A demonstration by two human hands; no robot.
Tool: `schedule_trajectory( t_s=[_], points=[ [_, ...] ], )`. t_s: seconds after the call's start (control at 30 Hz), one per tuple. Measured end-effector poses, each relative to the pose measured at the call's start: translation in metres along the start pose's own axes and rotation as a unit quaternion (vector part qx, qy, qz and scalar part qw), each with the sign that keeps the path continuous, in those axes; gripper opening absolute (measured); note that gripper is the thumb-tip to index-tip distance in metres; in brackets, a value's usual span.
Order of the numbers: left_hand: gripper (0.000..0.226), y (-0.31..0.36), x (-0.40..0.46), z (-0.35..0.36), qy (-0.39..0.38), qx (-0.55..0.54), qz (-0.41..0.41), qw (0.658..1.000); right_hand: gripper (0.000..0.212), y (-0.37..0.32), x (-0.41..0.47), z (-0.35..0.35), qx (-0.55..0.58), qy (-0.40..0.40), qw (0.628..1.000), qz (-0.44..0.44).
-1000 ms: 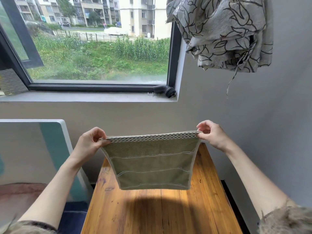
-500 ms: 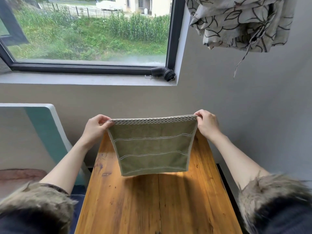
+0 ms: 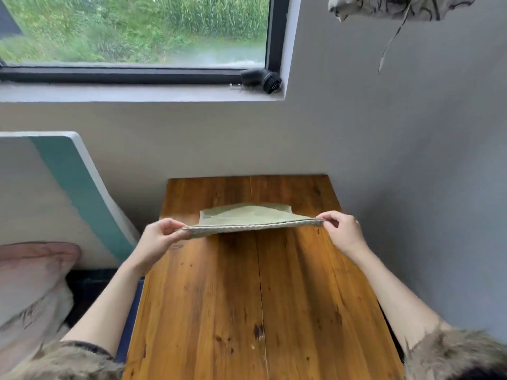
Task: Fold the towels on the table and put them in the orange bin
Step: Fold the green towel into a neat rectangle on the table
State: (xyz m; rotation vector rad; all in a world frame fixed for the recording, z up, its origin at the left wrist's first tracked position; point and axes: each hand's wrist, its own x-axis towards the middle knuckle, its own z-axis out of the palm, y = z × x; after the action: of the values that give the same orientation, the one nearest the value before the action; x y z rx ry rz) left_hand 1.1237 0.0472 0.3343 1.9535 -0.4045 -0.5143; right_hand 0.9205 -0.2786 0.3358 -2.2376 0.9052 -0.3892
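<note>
Green towel point(image 3: 247, 218) stretched between both hands over the wooden table point(image 3: 247, 297).

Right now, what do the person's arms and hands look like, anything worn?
Both forearms are bare from wrist to about the elbow. Left hand and right hand show no gloves, rings, watch or bands. At the bottom corners of the view, shaggy brown-grey fur-like cuffs or trim cover the upper arms, with darker fabric beneath.

The left hand point(image 3: 160, 237) and right hand point(image 3: 341, 230) each pinch a near corner of a green towel point(image 3: 247, 216), stretching its edge taut over the wooden desk point(image 3: 247, 297). The towel's far part lies toward the wall. A black brush point(image 3: 262, 79) sits on the windowsill point(image 3: 123, 93).
</note>
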Motion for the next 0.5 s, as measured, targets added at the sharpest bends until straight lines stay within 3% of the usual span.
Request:
schedule_trajectory(
  t_s=[0.1, 0.27, 0.4, 0.5],
  points=[
    [0.013, -0.041, -0.026, 0.017, -0.074, 0.035, -0.091, 0.992, 0.015, 0.032, -0.035, 0.019, -0.037, -0.111, 0.991, 0.058],
    [0.018, -0.080, -0.059, 0.032, -0.174, 0.063, -0.194, 0.963, 0.011, 0.063, -0.063, 0.026, -0.053, -0.287, 0.943, 0.162],
    [0.018, -0.088, -0.066, 0.037, -0.190, 0.060, -0.211, 0.957, 0.008, 0.073, -0.067, 0.029, -0.011, -0.297, 0.935, 0.196],
    [0.016, -0.089, -0.060, 0.041, -0.148, 0.051, -0.193, 0.969, 0.008, 0.077, -0.062, 0.036, 0.021, -0.266, 0.940, 0.211]
  ],
)
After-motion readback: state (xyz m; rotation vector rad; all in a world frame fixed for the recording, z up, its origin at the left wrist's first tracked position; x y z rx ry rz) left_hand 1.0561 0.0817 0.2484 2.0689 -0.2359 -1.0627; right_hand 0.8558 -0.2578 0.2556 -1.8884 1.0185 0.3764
